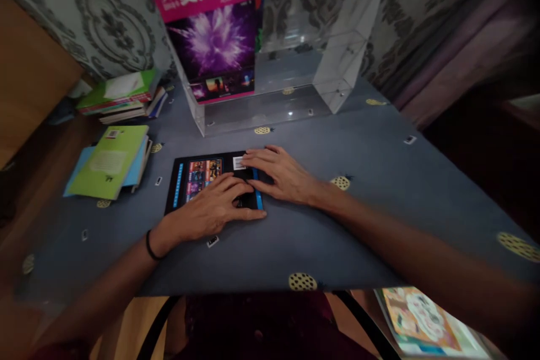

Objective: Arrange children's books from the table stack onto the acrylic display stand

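Observation:
A black book with small colour pictures, a white barcode label and blue edge strips lies flat on the table. My left hand rests palm down across its lower right part, fingers stretched out and thumb pointing toward its right edge. A dark band circles the left wrist. At the book's upper right corner, my right hand lies with fingers extended over the cover and the label. Neither hand is closed round anything. Both cover part of the book, and its lower edge is partly hidden.
Behind the book stands a clear acrylic rack holding a pink and purple book. Two stacks, one topped by a green book and one of thin books, lie at left. More books sit below the table at right.

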`<state>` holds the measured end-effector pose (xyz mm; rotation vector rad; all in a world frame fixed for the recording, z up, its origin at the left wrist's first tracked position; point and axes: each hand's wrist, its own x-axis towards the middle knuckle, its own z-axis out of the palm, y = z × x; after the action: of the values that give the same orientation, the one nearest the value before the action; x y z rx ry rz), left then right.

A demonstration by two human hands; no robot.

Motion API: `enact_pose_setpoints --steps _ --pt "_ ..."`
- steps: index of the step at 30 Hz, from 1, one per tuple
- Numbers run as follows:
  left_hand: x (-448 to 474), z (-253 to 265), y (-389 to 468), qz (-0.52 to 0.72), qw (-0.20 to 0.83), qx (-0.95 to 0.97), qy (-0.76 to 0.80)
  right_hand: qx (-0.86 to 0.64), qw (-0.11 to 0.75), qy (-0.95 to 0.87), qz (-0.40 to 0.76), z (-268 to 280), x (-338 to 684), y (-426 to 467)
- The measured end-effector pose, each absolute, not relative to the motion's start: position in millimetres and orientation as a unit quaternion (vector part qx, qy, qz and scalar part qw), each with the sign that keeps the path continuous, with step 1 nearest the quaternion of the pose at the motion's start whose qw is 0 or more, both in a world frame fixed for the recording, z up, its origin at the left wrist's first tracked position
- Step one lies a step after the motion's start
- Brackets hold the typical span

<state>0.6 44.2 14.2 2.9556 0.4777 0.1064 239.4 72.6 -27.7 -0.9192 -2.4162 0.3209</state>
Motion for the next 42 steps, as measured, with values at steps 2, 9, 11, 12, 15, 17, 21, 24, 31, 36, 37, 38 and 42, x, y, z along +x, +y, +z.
enact_pose_setpoints --steps 2,9,11,12,15,17,21,24,31,36,37,38,42 --pt "-1.2 15.5 44.5 0.047 0.100 0.980 0.163 -0.337 0.263 -0.898 0.107 -28.6 239.9 73.5" --pt "-35.3 22.8 63.6 0.182 0.325 0.906 0.199 -0.315 0.208 -0.922 0.089 -23.4 238.7 67.1" --pt "-48.4 21.3 71.1 0.218 0.310 0.894 0.240 -0.299 0.191 -0.930 0.092 -22.1 237.2 64.5" --pt "-54.1 19.3 74.6 0.231 0.285 0.892 0.263 -0.290 0.185 -0.934 0.095 -21.8 236.3 63.5" --pt "-66.7 8.5 84.2 0.254 0.198 0.891 0.319 -0.265 0.166 -0.945 0.097 -21.3 233.6 61.5" --pt "-72.1 -0.8 90.0 0.268 0.156 0.886 0.345 -0.252 0.156 -0.951 0.089 -20.6 230.9 60.8" --pt "-81.0 -15.1 99.3 0.283 0.131 0.866 0.391 -0.208 0.126 -0.967 0.074 -17.9 220.4 60.0" --pt "-86.2 -19.0 102.7 0.297 0.165 0.845 0.412 -0.166 0.098 -0.979 0.069 -15.3 208.1 58.0" --pt "-83.9 -27.7 103.9 0.299 0.168 0.828 0.444 -0.139 0.092 -0.983 0.075 -15.1 188.2 50.8" --pt "-80.8 -31.1 103.9 0.286 0.158 0.832 0.449 -0.133 0.084 -0.986 0.053 -18.1 189.4 51.9" --pt "-80.9 -30.5 103.8 0.286 0.161 0.830 0.451 -0.130 0.081 -0.987 0.050 -18.0 189.6 52.4" --pt "-81.2 -29.7 103.7 0.289 0.164 0.827 0.453 -0.127 0.077 -0.988 0.049 -17.7 189.4 52.7" --pt "-82.3 -27.8 103.8 0.302 0.173 0.818 0.457 -0.114 0.067 -0.990 0.048 -14.5 182.1 52.1"
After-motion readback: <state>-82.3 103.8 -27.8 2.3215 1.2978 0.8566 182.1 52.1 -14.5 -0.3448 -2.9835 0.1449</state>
